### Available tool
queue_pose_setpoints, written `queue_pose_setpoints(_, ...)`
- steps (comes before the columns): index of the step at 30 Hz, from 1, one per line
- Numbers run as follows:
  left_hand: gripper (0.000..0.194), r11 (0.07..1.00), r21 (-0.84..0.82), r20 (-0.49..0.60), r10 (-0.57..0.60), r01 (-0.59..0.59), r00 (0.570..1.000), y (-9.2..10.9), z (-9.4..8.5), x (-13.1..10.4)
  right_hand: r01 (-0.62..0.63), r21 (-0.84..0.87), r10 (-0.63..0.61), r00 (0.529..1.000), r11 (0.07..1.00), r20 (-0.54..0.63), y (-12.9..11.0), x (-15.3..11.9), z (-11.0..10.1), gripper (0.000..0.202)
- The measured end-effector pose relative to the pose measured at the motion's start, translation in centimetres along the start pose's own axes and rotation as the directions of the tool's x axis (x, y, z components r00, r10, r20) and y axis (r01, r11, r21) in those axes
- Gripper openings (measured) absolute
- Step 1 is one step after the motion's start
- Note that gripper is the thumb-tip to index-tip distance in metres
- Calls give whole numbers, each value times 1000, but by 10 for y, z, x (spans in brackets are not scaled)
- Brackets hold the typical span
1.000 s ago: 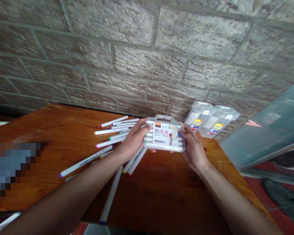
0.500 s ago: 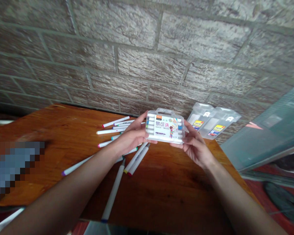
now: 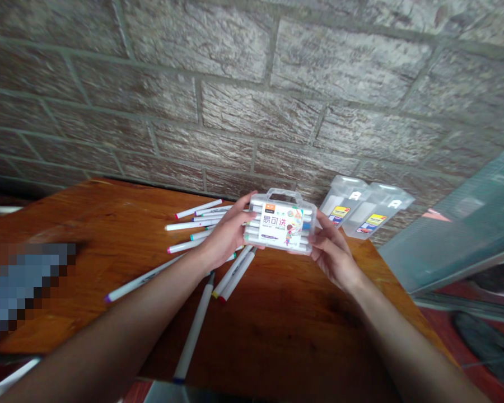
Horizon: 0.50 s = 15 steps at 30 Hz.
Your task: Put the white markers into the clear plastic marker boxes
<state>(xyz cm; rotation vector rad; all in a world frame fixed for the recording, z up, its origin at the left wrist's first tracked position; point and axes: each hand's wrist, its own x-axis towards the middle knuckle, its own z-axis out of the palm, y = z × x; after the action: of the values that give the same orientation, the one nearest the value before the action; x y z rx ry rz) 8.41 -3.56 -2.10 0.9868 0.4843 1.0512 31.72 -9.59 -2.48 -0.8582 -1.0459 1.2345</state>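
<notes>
1. The left grip [image 3: 227, 238] and right grip [image 3: 332, 252] curl partway closed, holding opposite ends of the case [image 3: 279, 225];
2. its long axis runs left to right between them, neither nearer; it is over the desk [image 3: 319, 336];
3. loose pens [image 3: 199, 209] lie to its left.
</notes>
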Motion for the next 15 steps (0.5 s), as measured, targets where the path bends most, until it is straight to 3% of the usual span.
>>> queue_pose_setpoints(6,61,1000,19,-64,0,1,998,-3,4,-1,53,-105,-57,998,993,-36,13,1,0,40)
queue_pose_setpoints(15,44,1000,16,-47,-9,10,999,-3,7,-2,82,-104,-88,995,991,-56,18,3,-5,38)
